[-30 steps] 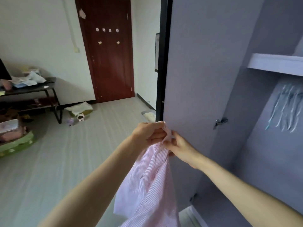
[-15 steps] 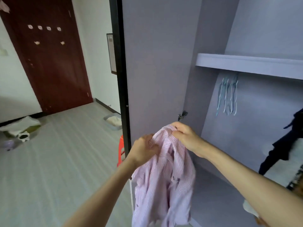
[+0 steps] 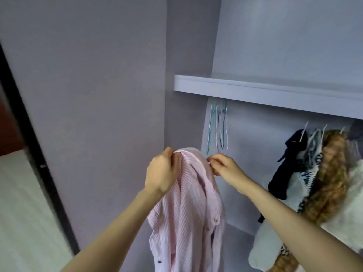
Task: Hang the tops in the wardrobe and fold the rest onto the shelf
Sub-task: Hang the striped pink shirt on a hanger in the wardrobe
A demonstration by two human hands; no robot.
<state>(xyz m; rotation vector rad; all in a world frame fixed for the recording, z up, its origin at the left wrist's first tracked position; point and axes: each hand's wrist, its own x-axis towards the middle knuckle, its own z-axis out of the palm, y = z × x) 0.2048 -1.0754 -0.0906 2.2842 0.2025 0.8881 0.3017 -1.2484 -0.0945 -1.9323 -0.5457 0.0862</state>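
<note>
both hands up at wardrobe opening. left hand [image 3: 164, 173] grips pink shirt [image 3: 188, 213] by collar, right hand [image 3: 224, 167] pinches other side, guess spreading neck so hanger fits. empty hangers [image 3: 218, 126] just behind, under shelf [image 3: 255, 91].

A home bedroom, seen from inside an open wardrobe [image 3: 98, 95] with plain grey panels. Under the shelf [image 3: 255, 91], empty hangers [image 3: 218, 128] at the left end, hung clothes [image 3: 318, 173] crowded at the right. Left of the wardrobe, pale floor [image 3: 21, 213] and a sliver of dark red door [image 3: 7, 134].
</note>
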